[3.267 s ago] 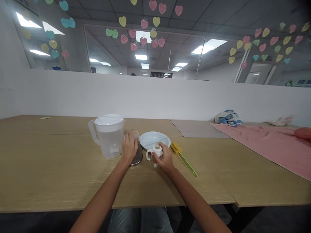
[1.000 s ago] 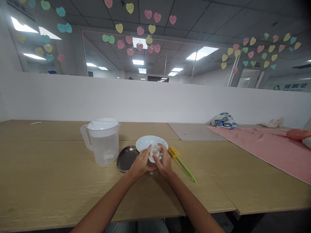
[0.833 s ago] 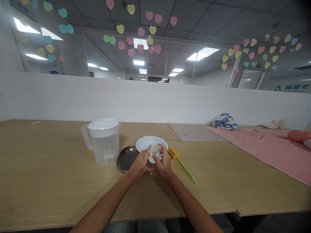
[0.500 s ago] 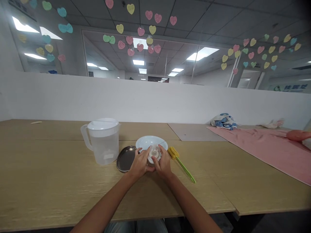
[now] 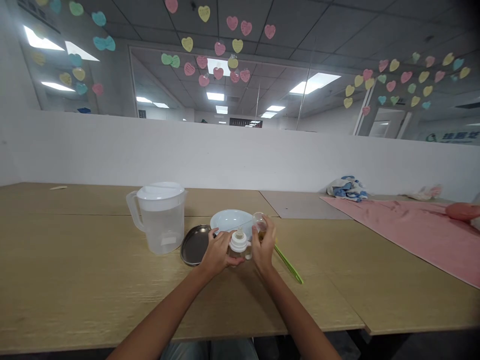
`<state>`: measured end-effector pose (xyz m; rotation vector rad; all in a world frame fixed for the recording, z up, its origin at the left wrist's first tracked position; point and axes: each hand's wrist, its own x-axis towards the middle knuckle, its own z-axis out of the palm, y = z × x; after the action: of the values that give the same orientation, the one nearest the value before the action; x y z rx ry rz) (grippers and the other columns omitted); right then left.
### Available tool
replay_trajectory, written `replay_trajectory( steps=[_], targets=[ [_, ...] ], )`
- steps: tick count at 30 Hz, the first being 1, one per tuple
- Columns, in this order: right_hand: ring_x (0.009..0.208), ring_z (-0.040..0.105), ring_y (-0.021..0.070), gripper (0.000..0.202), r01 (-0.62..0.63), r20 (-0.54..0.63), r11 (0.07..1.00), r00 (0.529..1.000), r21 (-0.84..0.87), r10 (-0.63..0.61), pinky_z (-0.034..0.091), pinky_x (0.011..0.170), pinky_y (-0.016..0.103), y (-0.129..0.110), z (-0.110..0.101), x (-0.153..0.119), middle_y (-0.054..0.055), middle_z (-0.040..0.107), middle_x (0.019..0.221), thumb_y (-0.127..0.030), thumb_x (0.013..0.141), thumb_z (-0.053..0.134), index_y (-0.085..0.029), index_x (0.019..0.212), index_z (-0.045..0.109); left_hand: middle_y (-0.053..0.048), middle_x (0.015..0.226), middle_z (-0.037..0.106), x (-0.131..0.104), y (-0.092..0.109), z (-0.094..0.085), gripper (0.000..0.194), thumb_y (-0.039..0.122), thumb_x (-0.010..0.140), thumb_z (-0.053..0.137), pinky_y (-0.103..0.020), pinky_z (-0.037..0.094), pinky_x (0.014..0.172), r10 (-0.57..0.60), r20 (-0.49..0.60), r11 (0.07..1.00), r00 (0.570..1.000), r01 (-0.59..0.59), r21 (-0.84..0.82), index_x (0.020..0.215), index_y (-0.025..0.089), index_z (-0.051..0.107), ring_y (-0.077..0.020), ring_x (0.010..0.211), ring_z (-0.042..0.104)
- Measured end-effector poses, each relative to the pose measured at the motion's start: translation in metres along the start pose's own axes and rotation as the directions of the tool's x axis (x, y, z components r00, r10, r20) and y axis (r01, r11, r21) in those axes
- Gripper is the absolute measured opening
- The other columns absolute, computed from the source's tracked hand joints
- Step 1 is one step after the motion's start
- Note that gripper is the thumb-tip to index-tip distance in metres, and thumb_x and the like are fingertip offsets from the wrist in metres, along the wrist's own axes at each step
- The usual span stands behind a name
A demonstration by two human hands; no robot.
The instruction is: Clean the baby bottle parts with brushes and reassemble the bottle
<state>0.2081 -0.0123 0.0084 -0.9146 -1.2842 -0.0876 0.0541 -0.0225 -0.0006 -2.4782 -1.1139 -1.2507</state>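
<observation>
My left hand [image 5: 217,252] is wrapped round a small baby bottle [image 5: 239,243] with a white collar, a pale nipple on top and a side handle. To its right, my right hand [image 5: 264,246] grips a clear domed cap [image 5: 259,220], apart from the bottle. Behind the hands lies a white oval dish [image 5: 228,218]. A round metal tray [image 5: 194,246] is just left of my left hand. The green handle [image 5: 288,264] of a brush extends to the right of my right hand, which covers most of its yellow head.
A clear lidded pitcher [image 5: 164,220] stands on the wooden table [image 5: 93,280] at the left. On the right are a pink cloth [image 5: 412,227], a bundled blue-and-white cloth [image 5: 347,189] and a reddish object [image 5: 462,212]. A white wall [image 5: 232,155] rises behind.
My right hand has moved right with the clear cap, which has come off the bottle and now uncovers the nipple. The brush head is now mostly hidden. My left hand still holds the bottle.
</observation>
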Motion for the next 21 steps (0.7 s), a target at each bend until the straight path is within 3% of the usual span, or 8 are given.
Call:
replay_trajectory(
  steps=[4,11,17,21],
  targets=[
    [0.072,0.058,0.0158,0.041,-0.085,0.168,0.996,0.982,0.010,0.082,0.048,0.075,0.036,0.014,0.002,0.002,0.011,0.057,0.109,-0.022,0.079,0.047,-0.017,0.119,0.049,-0.009,0.097,0.065,0.001,0.000,0.000,0.062,0.050,0.065,0.064,-0.048,0.026,0.097,-0.004,0.011,1.000,1.000,0.004,0.008,0.115,0.016,0.050,-0.0255,0.092,0.058],
    [0.068,0.058,0.0153,0.045,-0.117,0.249,0.992,0.963,0.037,0.104,0.049,0.074,0.035,0.023,0.003,0.002,0.008,0.059,0.106,-0.013,0.068,0.045,-0.018,0.112,0.057,-0.008,0.100,0.065,0.000,-0.001,-0.001,0.061,0.048,0.065,0.065,-0.046,0.025,0.098,-0.026,0.031,1.000,0.999,0.026,-0.009,0.116,0.018,0.049,-0.0253,0.094,0.057],
    [0.066,0.059,0.0128,0.049,-0.127,0.232,0.989,0.967,0.073,0.107,0.051,0.075,0.034,0.023,0.003,0.002,0.011,0.051,0.118,-0.008,0.064,0.041,-0.017,0.108,0.061,-0.008,0.101,0.065,0.000,0.000,-0.001,0.061,0.049,0.066,0.064,-0.047,0.024,0.098,-0.024,0.036,1.000,0.999,0.025,-0.010,0.116,0.016,0.048,-0.0254,0.095,0.058],
    [0.068,0.062,0.0129,0.054,-0.168,0.191,0.979,0.971,0.112,0.144,0.051,0.077,0.034,0.023,0.005,0.003,0.013,0.047,0.122,-0.009,0.066,0.043,-0.017,0.118,0.053,-0.010,0.102,0.064,0.000,0.000,-0.001,0.068,0.052,0.062,0.067,-0.048,0.024,0.097,-0.024,0.044,1.000,0.999,0.025,-0.013,0.116,0.015,0.048,-0.0261,0.096,0.057]
  ],
)
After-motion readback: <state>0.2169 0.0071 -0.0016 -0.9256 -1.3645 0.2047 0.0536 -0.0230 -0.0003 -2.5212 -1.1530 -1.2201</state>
